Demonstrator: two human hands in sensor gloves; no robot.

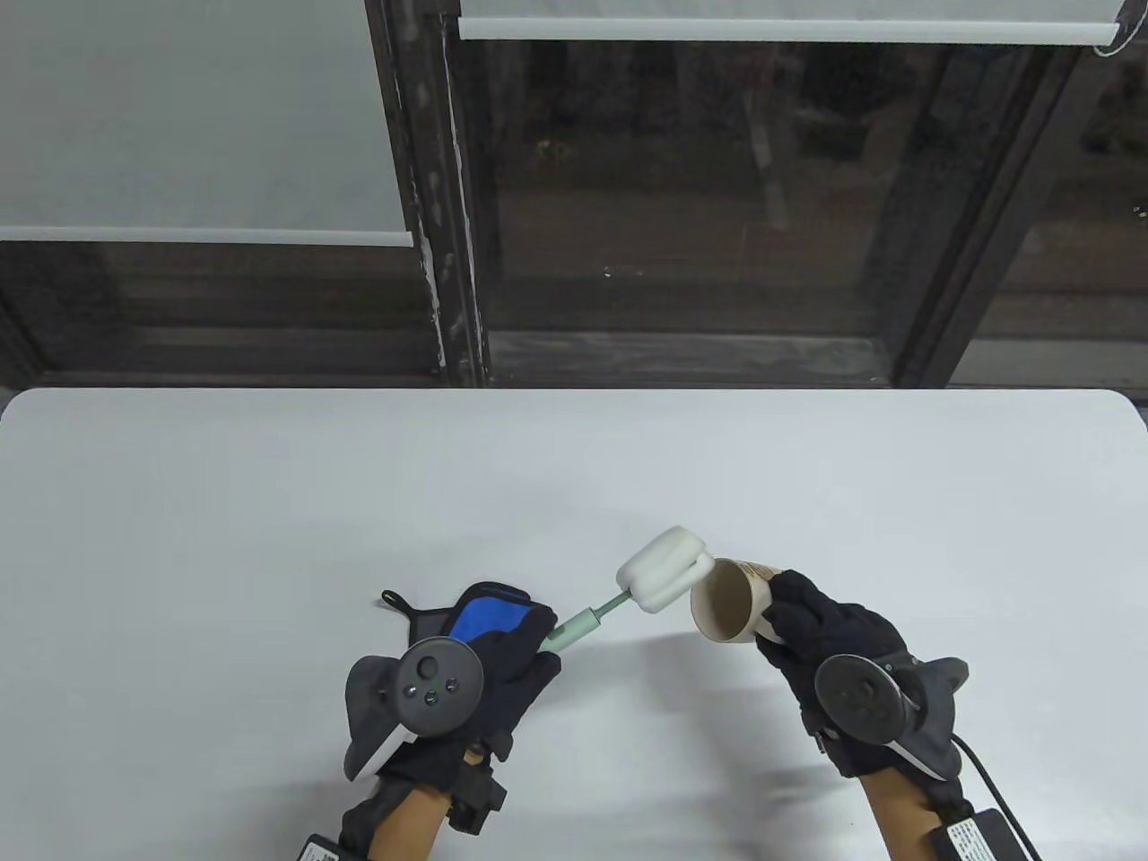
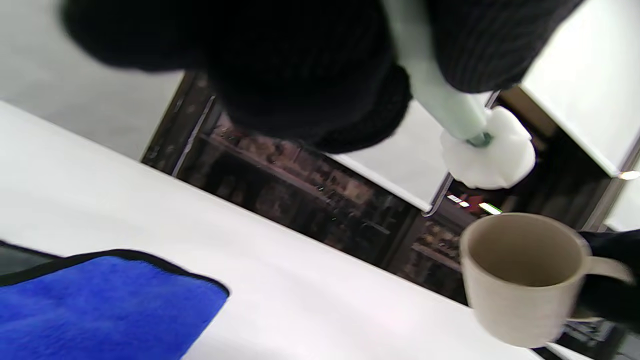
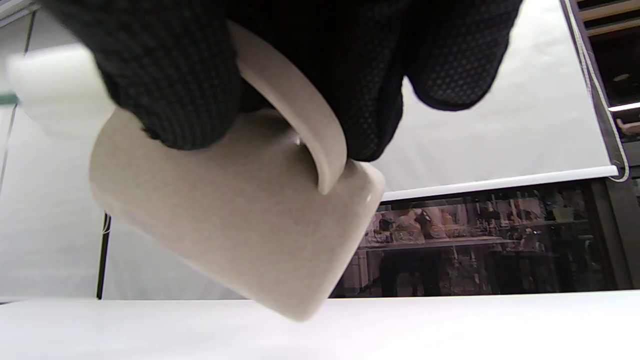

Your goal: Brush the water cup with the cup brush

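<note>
Both tools in hand, scrubbing itself apparently not begun. Left hand (image 1: pixel 484 668) wrapped around the pale green handle of the cup brush (image 1: pixel 628 592), fingers closed on it, white sponge head aimed toward one o'clock. Right hand (image 1: pixel 830 641) gripping the water cup (image 1: pixel 731 603) by its handle, fingers curled through and around the loop, cup lifted off the table (image 1: pixel 269 502) and tipped on its side, mouth turned toward nine o'clock. Sponge head just beside the rim at the cup's eleven o'clock, outside the mouth; touching the rim or a hair apart, hard to tell from above. Interior dry-looking and bare in the left wrist view. Left to do: line up the head with the opening, push in, work the walls and bottom. Blue cloth (image 1: pixel 489 614) lying under and behind the left hand, toward twelve o'clock of the wrist, clear of the path. Nothing between sponge and cup mouth.
</note>
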